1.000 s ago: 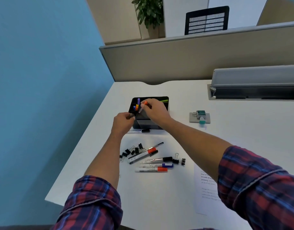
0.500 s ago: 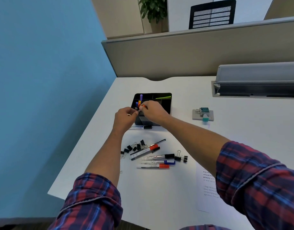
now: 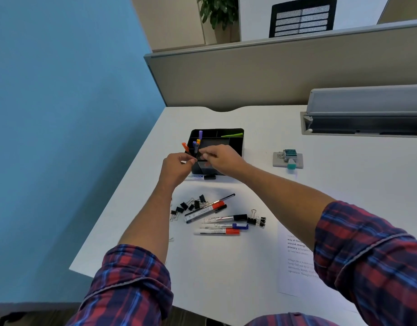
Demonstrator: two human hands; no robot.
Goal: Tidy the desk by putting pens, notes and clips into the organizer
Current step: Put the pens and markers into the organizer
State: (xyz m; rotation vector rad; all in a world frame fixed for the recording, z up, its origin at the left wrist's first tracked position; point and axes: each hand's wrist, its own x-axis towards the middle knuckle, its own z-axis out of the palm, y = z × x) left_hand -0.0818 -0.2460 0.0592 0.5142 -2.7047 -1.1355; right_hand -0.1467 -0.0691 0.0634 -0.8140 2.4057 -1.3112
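The black organizer stands on the white desk, with purple and orange pens upright in its left compartment and a green note at its back. My left hand pinches an orange-capped pen that slants up and left beside the organizer's left wall. My right hand hovers over the organizer's front, fingertips pinched close to the left hand; what they hold is hidden. Loose markers and black binder clips lie nearer me. Another marker lies in front of the organizer.
More binder clips lie right of the markers. A printed sheet sits under my right forearm. A small grey pad with a teal item lies right of the organizer. A grey cable tray runs along the back right.
The orange-capped pen has swung from the right hand's side to up and left of the left hand. The camera view has dropped a little.
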